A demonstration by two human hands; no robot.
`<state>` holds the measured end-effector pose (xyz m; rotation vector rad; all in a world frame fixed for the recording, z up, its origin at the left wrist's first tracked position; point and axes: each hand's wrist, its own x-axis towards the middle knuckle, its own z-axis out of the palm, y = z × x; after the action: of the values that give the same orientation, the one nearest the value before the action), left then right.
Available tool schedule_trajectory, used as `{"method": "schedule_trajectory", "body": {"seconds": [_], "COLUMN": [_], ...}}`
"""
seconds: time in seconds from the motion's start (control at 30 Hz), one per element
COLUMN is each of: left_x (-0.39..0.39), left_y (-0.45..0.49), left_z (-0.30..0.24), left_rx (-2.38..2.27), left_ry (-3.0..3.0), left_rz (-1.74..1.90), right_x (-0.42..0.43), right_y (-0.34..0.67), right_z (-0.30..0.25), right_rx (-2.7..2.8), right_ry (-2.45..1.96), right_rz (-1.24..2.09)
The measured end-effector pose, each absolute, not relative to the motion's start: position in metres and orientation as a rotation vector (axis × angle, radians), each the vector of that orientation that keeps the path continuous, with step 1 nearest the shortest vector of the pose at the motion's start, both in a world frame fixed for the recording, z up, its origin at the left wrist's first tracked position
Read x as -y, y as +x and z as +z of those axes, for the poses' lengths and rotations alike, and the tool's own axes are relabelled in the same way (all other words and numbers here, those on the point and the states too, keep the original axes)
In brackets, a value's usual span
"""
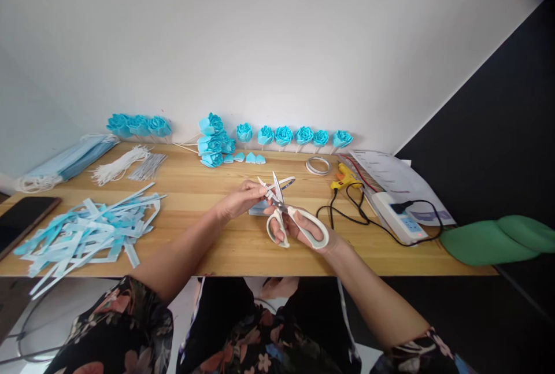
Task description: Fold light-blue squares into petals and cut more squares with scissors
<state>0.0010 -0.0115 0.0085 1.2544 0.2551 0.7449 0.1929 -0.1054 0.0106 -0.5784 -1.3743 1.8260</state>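
Scissors [281, 207] with white handles are in my right hand [299, 226], fingers and thumb through the loops and the blades apart. My left hand [243, 197] is closed in a pinch at the blades, on a thin white strip [286, 181] that curves past the scissor tips. Part of the strip is hidden behind the blades and my fingers. Under my hands lies a light blue piece [257, 210], partly covered. Small blue petal pieces [250, 158] rest on the table beyond my hands.
Blue flowers [283, 135] on sticks line the wall. A heap of blue strips [93, 229], face masks [71, 160], white cords [121, 165] and a phone [26, 221] lie left. To the right are a tape roll [318, 166], yellow glue gun [346, 177], power strip [398, 221] and green object [498, 239].
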Motion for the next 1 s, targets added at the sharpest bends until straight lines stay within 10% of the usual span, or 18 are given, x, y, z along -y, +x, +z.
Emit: {"method": "schedule_trajectory", "body": {"seconds": [1.0], "left_x": [0.014], "left_y": [0.002], "left_z": [0.012], "left_rx": [-0.271], "left_ry": [1.314], "left_rz": [0.911], "right_x": [0.102], "right_y": [0.182], "right_z": [0.010], "right_rx": [1.138], "right_ry": [-0.521], "right_rz": [1.920]}}
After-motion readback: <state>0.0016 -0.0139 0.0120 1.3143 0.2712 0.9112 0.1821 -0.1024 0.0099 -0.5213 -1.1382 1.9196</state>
